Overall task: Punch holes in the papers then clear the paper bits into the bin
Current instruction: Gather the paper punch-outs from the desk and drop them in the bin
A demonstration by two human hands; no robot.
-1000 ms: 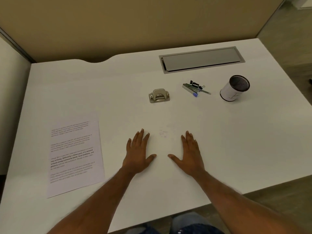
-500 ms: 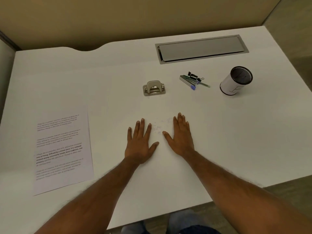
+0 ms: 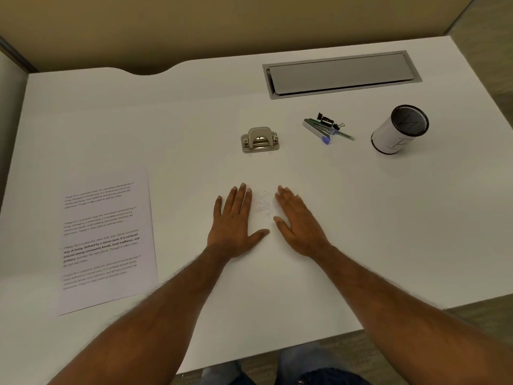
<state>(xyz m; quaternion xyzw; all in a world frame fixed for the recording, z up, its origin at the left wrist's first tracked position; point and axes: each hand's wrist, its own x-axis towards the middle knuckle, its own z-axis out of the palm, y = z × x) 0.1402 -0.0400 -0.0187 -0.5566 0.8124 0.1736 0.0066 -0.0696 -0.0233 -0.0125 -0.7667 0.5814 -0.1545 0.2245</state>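
several papers (image 3: 107, 240), long axis pointing away

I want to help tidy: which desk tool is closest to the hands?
The silver hole punch, beyond the left hand; stapler pile and bin sit farther right.

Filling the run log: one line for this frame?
phase: bit cleanup; left hand: flat; right hand: flat; paper bits: between hands; bin: far right, upright

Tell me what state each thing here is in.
Left hand: open, flat on the white desk.
Right hand: open, on the desk.
Silver metal hole punch: standing, untouched.
Printed white paper sheets: lying flat.
Tiny white paper bits: loose between both hands.
White cylindrical bin: upright, open-topped.
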